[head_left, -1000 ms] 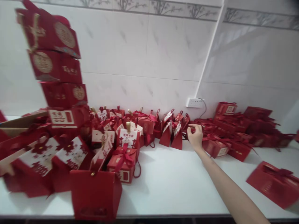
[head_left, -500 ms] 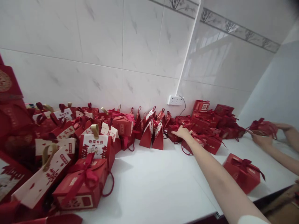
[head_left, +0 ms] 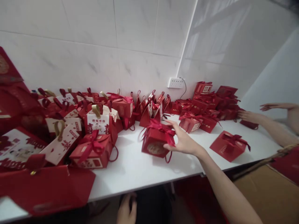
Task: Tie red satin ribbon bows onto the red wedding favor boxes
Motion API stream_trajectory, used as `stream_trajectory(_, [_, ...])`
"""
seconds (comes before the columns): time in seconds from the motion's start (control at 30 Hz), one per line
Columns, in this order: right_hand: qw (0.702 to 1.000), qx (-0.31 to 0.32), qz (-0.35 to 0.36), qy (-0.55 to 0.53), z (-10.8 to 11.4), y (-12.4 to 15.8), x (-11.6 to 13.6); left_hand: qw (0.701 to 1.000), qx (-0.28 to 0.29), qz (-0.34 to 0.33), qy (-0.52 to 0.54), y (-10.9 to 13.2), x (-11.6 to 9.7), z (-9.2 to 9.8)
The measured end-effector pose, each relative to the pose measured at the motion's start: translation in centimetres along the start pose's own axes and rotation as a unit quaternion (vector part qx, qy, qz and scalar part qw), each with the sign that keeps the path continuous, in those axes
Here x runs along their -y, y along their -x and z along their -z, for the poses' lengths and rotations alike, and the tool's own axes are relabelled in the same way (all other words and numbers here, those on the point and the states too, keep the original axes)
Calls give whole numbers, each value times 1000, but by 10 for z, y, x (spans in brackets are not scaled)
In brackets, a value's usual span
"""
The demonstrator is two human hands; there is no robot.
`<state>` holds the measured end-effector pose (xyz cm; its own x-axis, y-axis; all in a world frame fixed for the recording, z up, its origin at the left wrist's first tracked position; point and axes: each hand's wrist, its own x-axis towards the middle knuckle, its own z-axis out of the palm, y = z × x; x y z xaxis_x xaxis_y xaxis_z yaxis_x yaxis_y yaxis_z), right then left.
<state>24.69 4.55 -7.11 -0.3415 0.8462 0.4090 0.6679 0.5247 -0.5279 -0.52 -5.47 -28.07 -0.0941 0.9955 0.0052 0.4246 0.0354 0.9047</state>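
Note:
My right hand (head_left: 184,142) reaches out over the white counter (head_left: 140,169) and grips the right side of a small red gift box (head_left: 155,141) tied with a red ribbon bow. The box is tilted just above the counter's middle. My left hand (head_left: 126,207) hangs low beneath the counter's front edge against something dark. Its fingers are blurred and look loosely curled.
Many red and white gift boxes (head_left: 93,124) crowd the counter's left, with a flat red bag (head_left: 49,186) in front. More red boxes (head_left: 210,101) pile up at the back right; one box (head_left: 229,144) sits alone. Another person's hands (head_left: 251,116) reach in from the right. A wall socket (head_left: 175,82) and a cardboard carton (head_left: 263,193) are also in view.
My right hand has pulled back from the far pile towards me, now with a ribboned red box in it. The view has dropped and my left hand shows below the counter.

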Motion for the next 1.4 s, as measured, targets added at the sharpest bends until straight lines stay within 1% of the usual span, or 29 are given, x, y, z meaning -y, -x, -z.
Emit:
stream_trajectory(0.07, [993,109,27,-47,-14,10,9,1000,3,-10,23,5,-5,-2])
stream_trajectory(0.1, [987,147,35,-60,-19,13,10,999,-5,-18,30,9,-9,-1])
stream_trajectory(0.13, [983,165,40,-75,-23,17,10,999,-15,-29,36,15,-15,2])
stream_trajectory(0.17, [981,163,40,-98,-25,21,8,998,-26,-48,39,21,-21,6])
stream_trajectory(0.2, [981,140,33,-131,-26,25,6,996,-33,-75,44,28,-29,12])
stream_trajectory(0.23, [980,99,19,-170,-27,30,5,992,-39,-111,53,34,-37,20])
stream_trajectory(0.3, [975,-4,-25,-220,-28,41,6,973,-56,-202,95,41,-55,36])
stream_trajectory(0.33, [975,-50,-48,-211,-29,47,9,958,-80,-244,125,41,-65,44])
stream_trajectory(0.37, [978,-86,-64,-180,-32,52,14,943,-109,-274,152,36,-76,51])
stream_trajectory(0.4, [982,-112,-65,-138,-35,56,21,936,-134,-281,162,29,-87,57])
stream_trajectory(0.43, [986,-130,-51,-94,-39,60,29,936,-162,-274,148,17,-98,61])
stream_trajectory(0.47, [988,-144,-24,-57,-44,62,37,946,-164,-256,113,4,-109,64])
stream_trajectory(0.5, [987,-157,11,-27,-49,63,44,954,-153,-243,82,-11,-120,65])
stream_trajectory(0.57, [980,-181,76,20,-58,62,55,969,-94,-227,28,-40,-135,64])
stream_trajectory(0.63, [975,-185,110,49,-64,58,59,979,-35,-203,8,-61,-144,61])
stream_trajectory(0.7, [976,-177,122,35,-67,55,59,983,-3,-181,0,-72,-146,59])
stream_trajectory(0.77, [979,-170,115,-17,-66,53,56,985,11,-173,-8,-74,-146,59])
stream_trajectory(0.83, [979,-169,81,-79,-62,50,53,984,7,-180,-15,-73,-145,61])
stream_trajectory(0.9, [974,-179,23,-135,-54,46,46,982,-11,-186,-18,-72,-146,65])
stream_trajectory(0.97, [959,-212,-43,-183,-42,39,32,984,-36,-176,-11,-72,-146,72])
stream_trajectory(1.03, [926,-279,-100,-232,-27,32,13,987,-49,-151,16,-73,-146,80])
stream_trajectory(1.1, [879,-356,-133,-289,-10,26,-7,988,-65,-125,70,-74,-149,89])
stream_trajectory(1.13, [856,-384,-138,-316,-1,22,-15,984,-80,-113,115,-76,-152,94])
stream_trajectory(1.17, [840,-402,-139,-336,7,19,-20,975,-97,-102,172,-77,-158,97])
stream_trajectory(1.2, [832,-413,-135,-345,14,15,-22,962,-104,-92,236,-79,-165,101])
stream_trajectory(1.23, [834,-414,-126,-341,21,10,-21,944,-100,-87,301,-82,-176,103])
stream_trajectory(1.27, [846,-408,-113,-325,27,4,-17,926,-85,-85,359,-84,-188,105])
stream_trajectory(1.33, [883,-374,-73,-274,35,-11,0,896,-19,-91,435,-90,-218,106])
stream_trajectory(1.4, [919,-313,-26,-239,41,-28,24,872,40,-87,480,-94,-249,105])
